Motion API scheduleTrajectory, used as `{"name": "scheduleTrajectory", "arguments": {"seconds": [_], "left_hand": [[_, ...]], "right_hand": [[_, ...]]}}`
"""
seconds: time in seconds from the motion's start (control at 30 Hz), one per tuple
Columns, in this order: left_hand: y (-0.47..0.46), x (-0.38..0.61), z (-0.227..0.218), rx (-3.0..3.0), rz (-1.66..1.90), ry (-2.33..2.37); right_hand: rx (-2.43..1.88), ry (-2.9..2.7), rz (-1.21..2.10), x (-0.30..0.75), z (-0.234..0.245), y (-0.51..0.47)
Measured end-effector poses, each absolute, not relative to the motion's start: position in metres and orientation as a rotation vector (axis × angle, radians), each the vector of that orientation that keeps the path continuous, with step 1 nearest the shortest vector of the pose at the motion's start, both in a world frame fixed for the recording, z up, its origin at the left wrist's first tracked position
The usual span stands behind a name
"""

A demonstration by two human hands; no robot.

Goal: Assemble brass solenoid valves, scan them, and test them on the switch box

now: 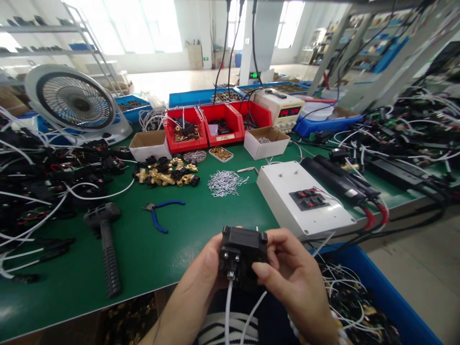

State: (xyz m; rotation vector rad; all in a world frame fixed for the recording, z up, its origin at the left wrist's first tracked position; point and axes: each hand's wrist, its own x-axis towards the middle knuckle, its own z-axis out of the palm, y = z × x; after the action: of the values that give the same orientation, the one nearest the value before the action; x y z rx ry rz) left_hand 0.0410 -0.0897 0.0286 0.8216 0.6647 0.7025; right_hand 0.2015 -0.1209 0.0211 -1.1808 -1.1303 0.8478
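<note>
Near the table's front edge, my left hand (199,280) is closed around the left side of a black plastic housing (244,237). Metal pins or screw ends show on its face, and a white cable or tube runs down from it. My right hand (300,282) grips the right side, with the thumb against its lower front and the fingers partly hidden behind. A second white line hangs below. Beyond the hands lies a heap of silvery wire clips (226,183). Blue-handled cutters (154,213) rest open to the left.
A black-handled tool (107,251) and tangled cabled parts (32,191) lie left. Brass fittings (165,175) sit before red bins (187,139). To the right are a white switch box (287,191), a power supply (275,108) and a blue crate (402,304). A fan (72,98) stands back left.
</note>
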Motion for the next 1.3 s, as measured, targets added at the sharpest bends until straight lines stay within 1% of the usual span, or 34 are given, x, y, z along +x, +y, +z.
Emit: {"name": "scheduleTrajectory", "arguments": {"seconds": [0.13, 0.33, 0.5, 0.63, 0.87, 1.1, 1.3], "left_hand": [[-0.09, 0.042, 0.03, 0.689, 0.673, 0.541], [-0.092, 0.042, 0.035, 0.492, 0.691, 0.527], [-0.09, 0.041, 0.035, 0.448, 0.582, 0.462], [-0.088, 0.039, 0.037, 0.413, 0.514, 0.426], [-0.089, 0.041, 0.039, 0.328, 0.551, 0.358], [-0.091, 0.045, 0.036, 0.374, 0.599, 0.228], [-0.091, 0.045, 0.034, 0.395, 0.586, 0.211]], "right_hand": [[-1.234, -1.159, 0.784, 0.197, 0.029, -0.124], [-1.163, -1.391, 0.592, 0.198, 0.037, -0.132], [-1.17, -1.486, 0.466, 0.2, 0.037, -0.138], [-1.201, -1.612, 0.463, 0.206, 0.045, -0.141], [-1.22, -1.76, 0.5, 0.217, 0.049, -0.145], [-1.225, -1.624, 0.398, 0.21, 0.047, -0.134], [-1.197, -1.577, 0.418, 0.21, 0.04, -0.133]]}}
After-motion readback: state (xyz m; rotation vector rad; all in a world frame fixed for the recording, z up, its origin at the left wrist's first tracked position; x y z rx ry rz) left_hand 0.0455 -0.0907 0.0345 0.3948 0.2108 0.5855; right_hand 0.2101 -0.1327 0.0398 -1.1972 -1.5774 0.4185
